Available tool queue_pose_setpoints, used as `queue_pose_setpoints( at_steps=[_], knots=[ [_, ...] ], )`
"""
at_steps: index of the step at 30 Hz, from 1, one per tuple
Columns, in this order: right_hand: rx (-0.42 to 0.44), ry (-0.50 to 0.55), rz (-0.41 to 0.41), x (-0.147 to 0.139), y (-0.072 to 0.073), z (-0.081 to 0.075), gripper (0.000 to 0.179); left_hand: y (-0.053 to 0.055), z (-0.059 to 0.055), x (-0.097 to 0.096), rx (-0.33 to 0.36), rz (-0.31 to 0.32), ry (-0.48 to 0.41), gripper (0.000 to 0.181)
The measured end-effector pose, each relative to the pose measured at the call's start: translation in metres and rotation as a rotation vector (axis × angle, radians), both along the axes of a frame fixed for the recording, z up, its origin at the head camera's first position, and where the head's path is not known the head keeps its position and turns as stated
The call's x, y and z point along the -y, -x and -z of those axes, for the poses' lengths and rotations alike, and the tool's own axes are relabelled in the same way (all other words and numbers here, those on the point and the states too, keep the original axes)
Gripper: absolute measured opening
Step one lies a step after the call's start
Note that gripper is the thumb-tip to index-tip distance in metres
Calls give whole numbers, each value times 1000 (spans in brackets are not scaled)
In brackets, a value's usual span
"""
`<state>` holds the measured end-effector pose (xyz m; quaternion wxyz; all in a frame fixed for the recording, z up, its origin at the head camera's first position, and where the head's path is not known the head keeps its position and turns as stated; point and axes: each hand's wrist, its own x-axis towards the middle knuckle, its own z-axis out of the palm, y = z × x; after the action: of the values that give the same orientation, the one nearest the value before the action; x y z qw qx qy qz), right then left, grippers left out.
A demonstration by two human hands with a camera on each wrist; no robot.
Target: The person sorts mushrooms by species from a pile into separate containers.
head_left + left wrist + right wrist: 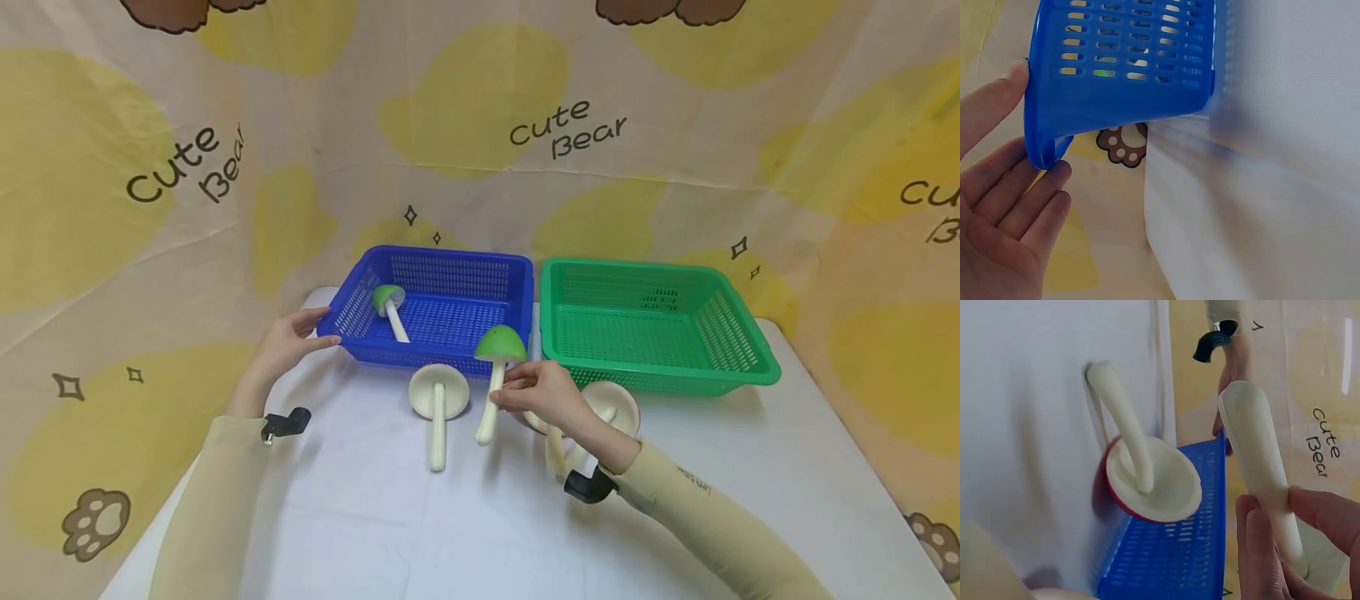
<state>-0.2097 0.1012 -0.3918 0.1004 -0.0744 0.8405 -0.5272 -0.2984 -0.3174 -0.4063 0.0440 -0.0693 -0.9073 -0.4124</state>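
Note:
My left hand [281, 348] holds the left end of the blue basket [457, 254] by its rim, thumb and fingers on either side of it. With my right hand [549, 393] I pinch the stem of a green-capped toy mushroom [501, 344], raised in front of the blue basket, cap up. Another green-capped mushroom [389, 298] lies inside that basket. On the table below, a mushroom with a red-edged cap [1157, 481] lies with its pale underside showing and its stem towards me. Behind my right wrist, more mushrooms [621, 404] are partly hidden.
A green basket [660, 375] stands right of the blue one, close beside it. Both stand on a white-covered table [420, 533]. A patterned cloth [465, 100] hangs behind them. Each of my wrists wears a black camera mount [287, 423].

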Motion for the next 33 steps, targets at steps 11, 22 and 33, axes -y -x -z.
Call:
queue_pose_setpoints(
  at_steps=[11,22,33],
  knots=[
    [37,98,-10,7,31,-25,37,0,-3,-2,-4,9,-5,70],
    [14,90,-2,18,61,-39,38,-1,-1,-1,-13,8,1,71],
    [7,-6,1,28,87,-46,37,0,-1,1,-14,8,-3,70]
  ],
)
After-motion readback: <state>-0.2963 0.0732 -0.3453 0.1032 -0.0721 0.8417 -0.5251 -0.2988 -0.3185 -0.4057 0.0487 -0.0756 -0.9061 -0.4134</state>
